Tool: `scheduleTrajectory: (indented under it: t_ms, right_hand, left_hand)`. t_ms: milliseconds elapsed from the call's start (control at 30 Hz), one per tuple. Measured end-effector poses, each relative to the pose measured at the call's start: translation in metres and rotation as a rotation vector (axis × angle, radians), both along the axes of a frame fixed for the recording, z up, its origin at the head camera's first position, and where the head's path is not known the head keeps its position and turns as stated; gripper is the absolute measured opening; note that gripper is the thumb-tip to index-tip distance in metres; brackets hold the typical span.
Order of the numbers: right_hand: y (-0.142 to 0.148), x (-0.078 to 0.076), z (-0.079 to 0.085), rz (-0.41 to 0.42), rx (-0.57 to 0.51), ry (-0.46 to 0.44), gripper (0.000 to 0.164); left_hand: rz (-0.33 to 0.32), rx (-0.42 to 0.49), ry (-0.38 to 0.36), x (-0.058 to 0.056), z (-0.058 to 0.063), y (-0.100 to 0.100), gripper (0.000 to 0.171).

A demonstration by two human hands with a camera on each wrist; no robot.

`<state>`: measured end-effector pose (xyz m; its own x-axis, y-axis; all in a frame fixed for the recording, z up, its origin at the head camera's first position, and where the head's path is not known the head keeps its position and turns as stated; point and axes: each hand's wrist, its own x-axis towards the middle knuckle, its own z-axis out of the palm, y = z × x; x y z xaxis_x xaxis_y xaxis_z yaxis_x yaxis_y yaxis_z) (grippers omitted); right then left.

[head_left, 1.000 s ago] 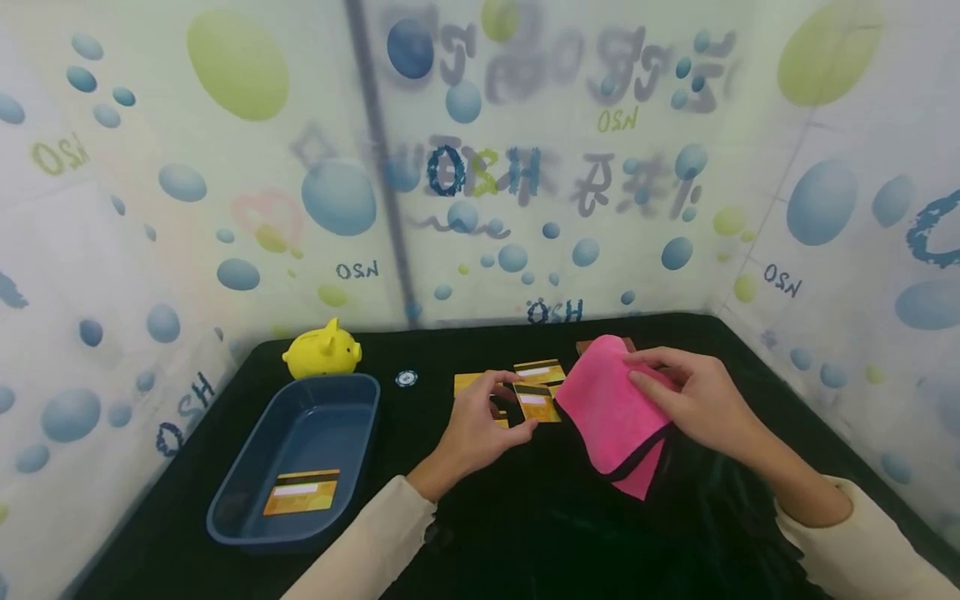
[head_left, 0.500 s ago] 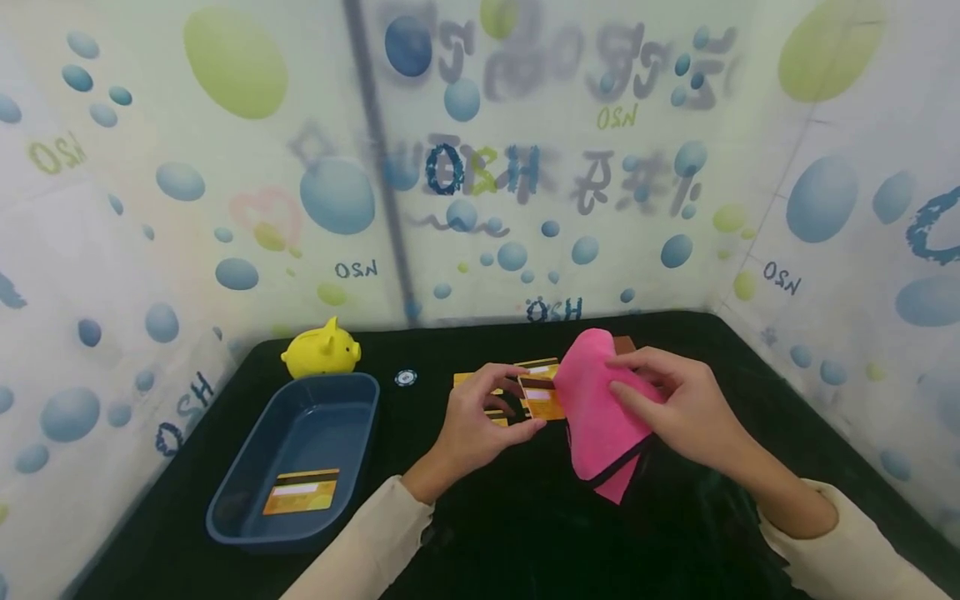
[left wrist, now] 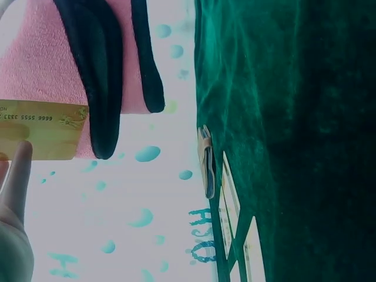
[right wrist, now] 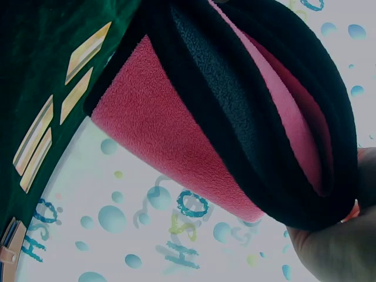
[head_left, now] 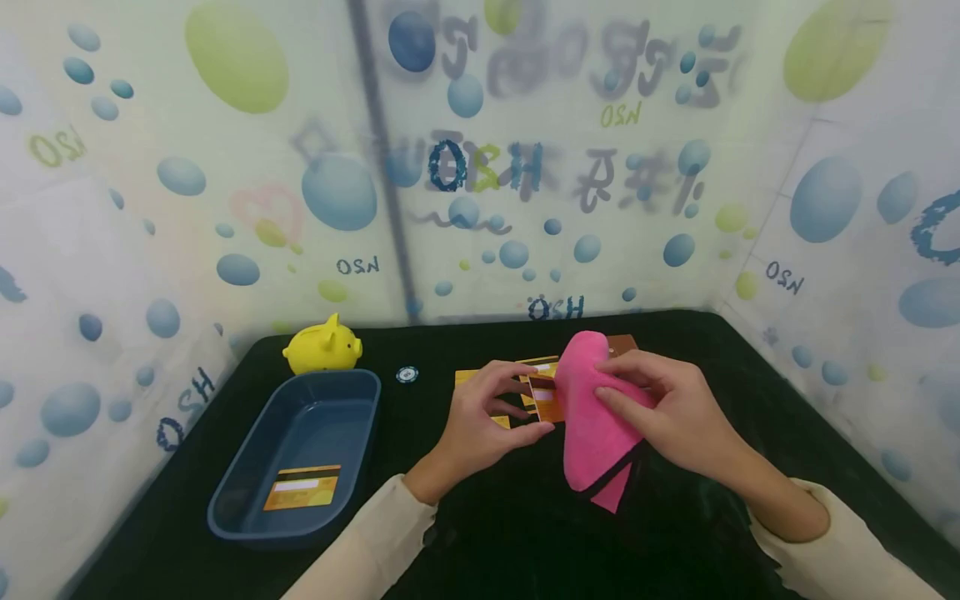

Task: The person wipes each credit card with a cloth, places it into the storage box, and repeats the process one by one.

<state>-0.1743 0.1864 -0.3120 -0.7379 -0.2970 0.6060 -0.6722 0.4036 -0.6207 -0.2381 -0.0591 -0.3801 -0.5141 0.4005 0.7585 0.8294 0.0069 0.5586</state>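
My left hand (head_left: 480, 417) pinches a gold bank card (head_left: 547, 406) by its edges between thumb and fingers, above the dark table cover. In the left wrist view, a fingertip lies against the face of the card (left wrist: 50, 132), whose printed digits appear upside down. A folded pink cloth (head_left: 588, 433) with black edging hangs from my right hand (head_left: 682, 412), gripped between thumb and fingers. The cloth overlaps the card's right end, hiding it. Dark inner folds of the cloth (right wrist: 158, 111) show in the right wrist view, with part of the right hand (right wrist: 341, 247) beneath.
Several more bank cards (head_left: 467, 377) lie behind the left hand. A brown wallet (head_left: 624, 342) is partly hidden behind the cloth. On the left stands a blue basin (head_left: 247, 442) with one bank card (head_left: 302, 492) inside, near a yellow piggy bank (head_left: 322, 348) and a poker chip (head_left: 407, 374).
The right hand has moved left with the cloth, which now covers the card's right end. The left hand has shifted slightly right, and the card has come up off the table.
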Motion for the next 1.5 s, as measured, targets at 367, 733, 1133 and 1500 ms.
scheduleTrajectory:
  t_ms: [367,733,1133,1500]
  right_hand:
    - [-0.014,0.001,-0.001,0.089,-0.013,0.107,0.037]
    - [-0.020,-0.002,-0.002,0.132,0.005,0.184,0.037]
    - [-0.024,0.000,-0.002,0.086,0.100,0.260,0.038]
    - [-0.022,0.000,-0.001,0.086,0.146,0.285,0.035]
  left_hand:
    - [-0.082,0.018,0.041,0.027,0.032,0.003,0.061]
    - [-0.093,0.041,0.082,0.033,0.036,0.003,0.064]
    - [-0.088,0.045,0.090,0.019,0.011,0.004,0.063]
    - [-0.090,0.076,0.210,0.021,0.014,0.000,0.058]
